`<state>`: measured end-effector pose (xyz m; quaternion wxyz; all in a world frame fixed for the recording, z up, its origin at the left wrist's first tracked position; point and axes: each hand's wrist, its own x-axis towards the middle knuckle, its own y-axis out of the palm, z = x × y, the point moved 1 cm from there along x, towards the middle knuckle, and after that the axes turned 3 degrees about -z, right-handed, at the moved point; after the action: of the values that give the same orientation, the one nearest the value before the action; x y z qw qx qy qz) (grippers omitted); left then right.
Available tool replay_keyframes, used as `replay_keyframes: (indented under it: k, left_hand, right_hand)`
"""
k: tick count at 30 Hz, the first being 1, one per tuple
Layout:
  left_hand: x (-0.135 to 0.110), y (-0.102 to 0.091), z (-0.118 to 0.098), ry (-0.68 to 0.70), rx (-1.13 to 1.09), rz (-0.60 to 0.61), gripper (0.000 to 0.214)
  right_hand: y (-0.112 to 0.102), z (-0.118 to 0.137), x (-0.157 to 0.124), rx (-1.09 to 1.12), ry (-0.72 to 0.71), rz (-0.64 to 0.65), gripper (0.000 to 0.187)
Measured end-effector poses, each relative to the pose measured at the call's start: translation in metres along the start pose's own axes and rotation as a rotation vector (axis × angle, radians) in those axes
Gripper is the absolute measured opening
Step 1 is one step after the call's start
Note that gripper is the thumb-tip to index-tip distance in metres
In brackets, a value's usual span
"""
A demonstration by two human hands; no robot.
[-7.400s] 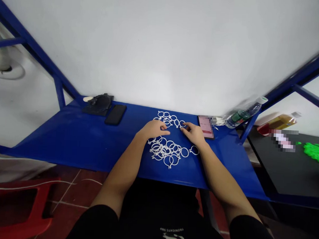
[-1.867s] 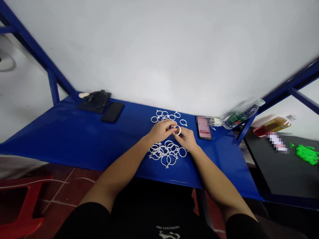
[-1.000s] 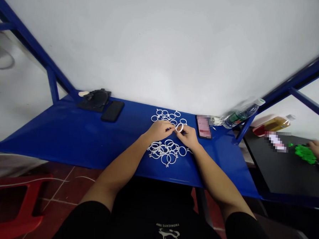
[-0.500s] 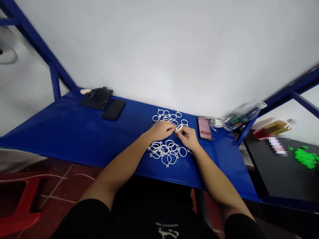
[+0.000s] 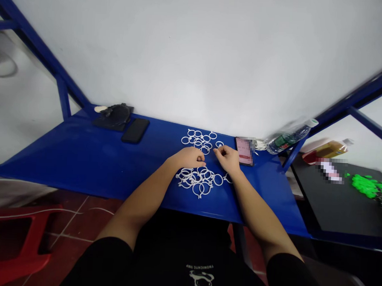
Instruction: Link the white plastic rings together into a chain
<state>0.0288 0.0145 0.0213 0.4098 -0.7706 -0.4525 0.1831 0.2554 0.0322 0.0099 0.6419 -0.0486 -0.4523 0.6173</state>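
The bench [image 5: 81, 158] has a smooth blue top. From its nearer white rings [image 5: 195, 177], overlapping in a cluster, the farther white rings [image 5: 198, 138] lie at 12 o'clock; the black phone [image 5: 135, 130] and dark crumpled pouch [image 5: 117, 115] at 10; the pink-screened phone [image 5: 243, 151], white cable [image 5: 261, 144] and clear bottle [image 5: 285, 141] at 2.

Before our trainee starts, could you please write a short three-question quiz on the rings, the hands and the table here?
1. True or false: the white plastic rings lie in two clusters on the blue table, one nearer the wall.
2. Which is closer to the pink-screened smartphone, the left hand or the right hand?
3. Fill in the colour: the smartphone left of the rings is ____.

Key: 1, true; 2, the right hand; 3, black.
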Motion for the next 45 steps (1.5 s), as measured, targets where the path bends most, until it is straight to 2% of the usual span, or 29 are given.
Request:
replay_keyframes:
  k: [4,8,11,15,17,21,24,27,30,33,35,39,45]
  left_hand:
    - [0.000,0.007,-0.003,0.024,-0.005,0.058,0.015]
    - [0.002,0.008,-0.005,0.019,0.029,0.055,0.011]
    - [0.002,0.004,-0.005,0.005,0.035,-0.049,0.011]
    - [0.003,-0.004,-0.005,-0.051,0.015,-0.284,0.014]
    - [0.004,-0.005,-0.004,-0.119,0.004,-0.372,0.014]
    - [0.006,-0.003,-0.004,-0.211,0.017,-0.426,0.014]
    - [0.007,0.002,-0.003,-0.225,0.032,-0.410,0.015]
    - [0.008,0.008,-0.002,-0.182,0.033,-0.395,0.016]
    - [0.007,0.011,-0.001,-0.096,0.019,-0.470,0.013]
    - [0.005,0.011,-0.002,0.007,-0.010,-0.543,0.041]
    - [0.003,0.011,-0.002,0.081,-0.022,-0.566,0.047]
    - [0.005,0.014,0.001,0.232,-0.032,-0.577,0.024]
    - [0.009,0.015,0.006,0.270,-0.082,-0.562,0.014]
  right_hand:
    - [0.001,0.002,-0.001,-0.016,-0.010,0.022,0.033]
    - [0.003,0.000,-0.002,-0.017,-0.025,0.026,0.032]
    - [0.004,-0.001,-0.002,-0.001,-0.053,0.045,0.028]
    - [0.005,0.001,-0.004,0.050,-0.137,0.110,0.015]
    - [0.006,0.003,-0.006,0.086,-0.187,0.144,0.019]
    - [0.006,0.008,-0.008,0.118,-0.258,0.147,0.031]
    - [0.005,0.011,-0.009,0.107,-0.297,0.116,0.024]
    - [0.004,0.013,-0.010,0.083,-0.297,0.095,0.021]
    - [0.003,0.011,-0.009,0.075,-0.249,0.065,0.022]
    - [0.003,0.011,-0.008,0.086,-0.217,0.034,0.023]
    - [0.003,0.011,-0.008,0.103,-0.213,0.022,0.023]
    - [0.005,0.013,-0.009,0.168,-0.187,0.028,0.024]
    - [0.006,0.015,-0.009,0.400,-0.028,0.158,0.027]
